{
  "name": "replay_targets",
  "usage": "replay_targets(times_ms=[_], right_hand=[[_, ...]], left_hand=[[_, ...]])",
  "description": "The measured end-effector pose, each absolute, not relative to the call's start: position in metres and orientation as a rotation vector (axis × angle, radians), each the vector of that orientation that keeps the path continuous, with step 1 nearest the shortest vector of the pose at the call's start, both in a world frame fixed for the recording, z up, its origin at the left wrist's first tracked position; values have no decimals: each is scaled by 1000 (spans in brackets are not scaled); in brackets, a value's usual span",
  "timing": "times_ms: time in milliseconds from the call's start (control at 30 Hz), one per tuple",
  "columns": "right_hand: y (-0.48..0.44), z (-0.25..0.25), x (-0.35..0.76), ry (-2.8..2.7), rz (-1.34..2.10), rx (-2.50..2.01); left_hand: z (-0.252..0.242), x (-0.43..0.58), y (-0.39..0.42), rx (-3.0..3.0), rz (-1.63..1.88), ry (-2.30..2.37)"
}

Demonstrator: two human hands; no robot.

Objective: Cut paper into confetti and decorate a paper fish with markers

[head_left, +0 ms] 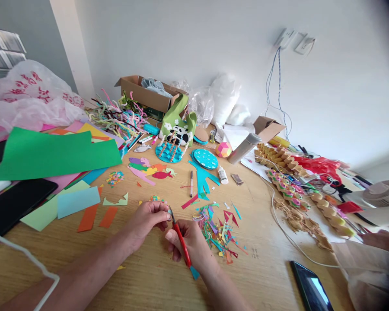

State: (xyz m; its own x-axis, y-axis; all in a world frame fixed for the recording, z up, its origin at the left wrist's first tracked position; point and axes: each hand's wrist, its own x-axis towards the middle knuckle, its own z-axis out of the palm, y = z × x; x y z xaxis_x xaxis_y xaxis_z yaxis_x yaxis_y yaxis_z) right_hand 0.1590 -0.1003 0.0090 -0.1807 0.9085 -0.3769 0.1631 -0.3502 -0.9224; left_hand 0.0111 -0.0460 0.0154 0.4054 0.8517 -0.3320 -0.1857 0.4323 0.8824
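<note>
My right hand (192, 244) is closed around red-handled scissors (181, 242), whose dark blades point up and away from me. The blade tips reach the fingertips of my left hand (154, 215). That hand is pinched, with a tiny pale bit between its fingers that is too small to name. Just beyond the left fingers lies a small patch of colourful paper pieces (156, 198). To the right of my right hand spreads a heap of paper scraps (215, 229). A blue scrap (194, 272) lies under the right wrist.
Coloured paper sheets (58, 151) and a black tablet-like object (22, 203) cover the left side. Paper fish (152, 168), a pen (191, 183) and a panda bag (178, 125) lie ahead. A phone (311, 285), a white cable (278, 220) and another person's sleeve (363, 268) are at right.
</note>
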Motion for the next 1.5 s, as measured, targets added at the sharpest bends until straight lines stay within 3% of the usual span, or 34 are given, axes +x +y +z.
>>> replay_targets(times_ms=[1500], right_hand=[[-101,11,159,-1203,1637,-1496]], left_hand=[[13,9,-44,862,767,942]])
